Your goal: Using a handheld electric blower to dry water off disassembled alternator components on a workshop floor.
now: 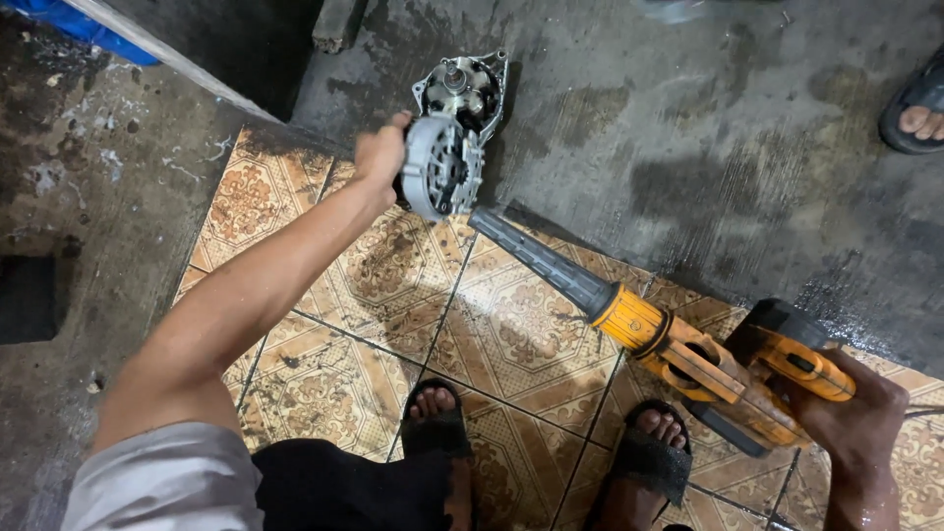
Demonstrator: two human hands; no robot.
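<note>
View from the head camera, looking down. Wet grey concrete floor [688, 147] fills the upper and right field; a patch of patterned brown-and-cream tiles [511, 334] lies nearer the person. A dark wall base [226, 49] with a pale sloping edge crosses the upper left, a blue object [88, 25] behind it, cut off by the frame. The yellow-and-black power tool [728, 369] extends diagonally, its long grey ribbed nozzle [536, 258] ending just beside the metal motor housing [442, 167]. That housing, a round ribbed grey casting, is held above the tile edge, tilted; a second open casing [462, 88] with a central shaft sits on the concrete directly behind, partly masked by it. The left hand [382, 157] is curled around the housing's left rim, fingers hidden behind the metal. The right hand [855, 408] is wrapped around the tool's grip, its trigger finger not discernible. The person's two sandalled feet [442, 418] stand on the tiles. Another person's sandalled foot [919, 103] is cut off at the right edge.
</note>
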